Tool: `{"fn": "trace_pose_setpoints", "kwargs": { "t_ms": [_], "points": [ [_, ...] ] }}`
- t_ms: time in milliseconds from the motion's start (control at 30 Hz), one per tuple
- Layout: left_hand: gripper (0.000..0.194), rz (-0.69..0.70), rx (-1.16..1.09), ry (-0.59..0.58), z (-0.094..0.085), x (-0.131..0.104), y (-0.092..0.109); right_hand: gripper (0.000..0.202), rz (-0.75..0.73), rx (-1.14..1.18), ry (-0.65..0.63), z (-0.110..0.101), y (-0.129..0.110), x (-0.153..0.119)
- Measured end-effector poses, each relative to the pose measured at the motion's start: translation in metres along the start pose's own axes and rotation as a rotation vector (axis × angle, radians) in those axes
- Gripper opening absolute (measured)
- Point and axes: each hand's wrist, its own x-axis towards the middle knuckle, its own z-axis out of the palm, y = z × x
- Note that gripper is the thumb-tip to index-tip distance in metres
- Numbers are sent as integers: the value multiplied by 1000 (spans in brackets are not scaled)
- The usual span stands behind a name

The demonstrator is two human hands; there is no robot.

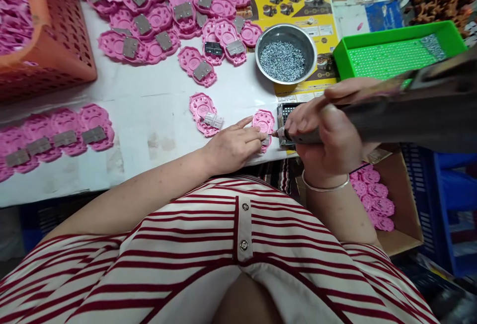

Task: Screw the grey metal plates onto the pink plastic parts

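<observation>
My left hand [236, 146] holds a pink plastic casing part [263, 120] against the table, its fingertips pressing on the lower part of the casing. My right hand [331, 132] is closed around a dark power screwdriver [402, 118], slightly blurred. The tool's tip points left and meets the casing beside my left fingertips, where a small grey plate is mostly hidden. Just left of my left hand lies another pink casing [201, 108] with a loose, tilted grey plate [213, 120]. A small dark tray [286, 111] sits under the screwdriver's front end.
A steel bowl [286, 75] of small screws stands behind. Pink casings with grey plates [149, 26] pile up at the back; several [65, 130] line the left. An orange crate [67, 31], a green tray [345, 58] and a cardboard box [408, 200] of pink parts flank me.
</observation>
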Motion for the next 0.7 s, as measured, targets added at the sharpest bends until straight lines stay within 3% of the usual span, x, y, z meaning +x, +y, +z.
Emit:
{"fn": "trace_pose_setpoints", "kwargs": {
  "t_ms": [100,267,333,467,700],
  "points": [
    [18,-37,-28,1,1,1,0,9,-151,112,-12,6,-17,4],
    [21,-69,-45,-20,0,1,0,10,-110,146,-66,9,-32,0],
    [25,-81,-44,-28,0,1,0,4,-98,153,-50,8,-32,-4],
    [28,-95,-42,-59,-1,1,0,20,-84,157,-14,9,-23,-10],
    [23,-138,-101,-67,0,-1,-1,20,-105,200,22,12,-13,-13]
  ]
}}
